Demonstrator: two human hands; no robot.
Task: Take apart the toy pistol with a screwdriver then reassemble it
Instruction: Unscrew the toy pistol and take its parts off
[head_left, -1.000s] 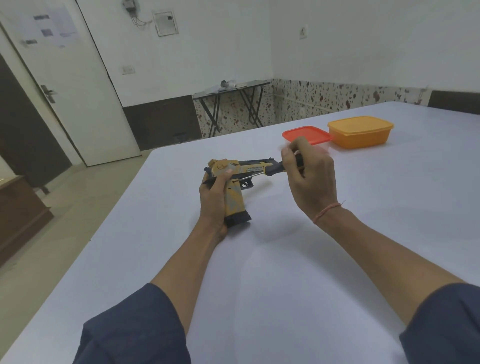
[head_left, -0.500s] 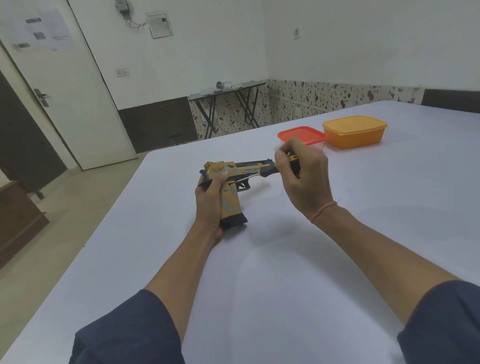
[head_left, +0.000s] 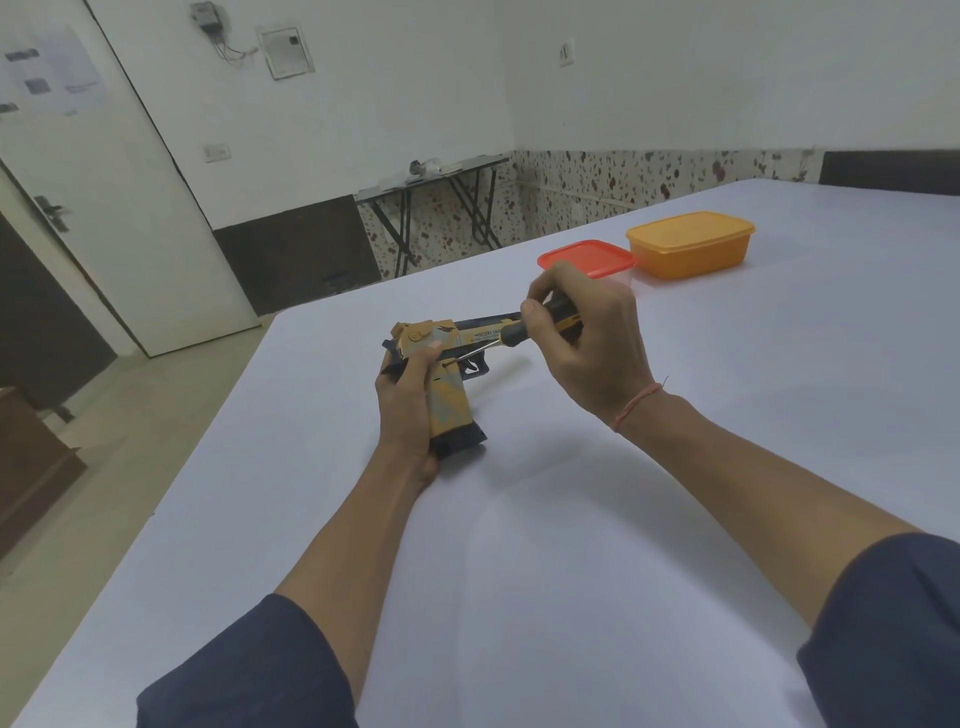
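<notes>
Most of screwdriver (head_left: 514, 336) handle hidden within curled right hand (head_left: 592, 353), tip contact with toy pistol (head_left: 449, 410) indistinct, pistol grip clasped by left hand (head_left: 405, 410), thumb up its side.

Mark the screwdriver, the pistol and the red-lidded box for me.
screwdriver (head_left: 560, 310), head view, on its black handle.
pistol (head_left: 449, 410), head view, on its grip.
red-lidded box (head_left: 587, 254), head view, on its lid.
</notes>
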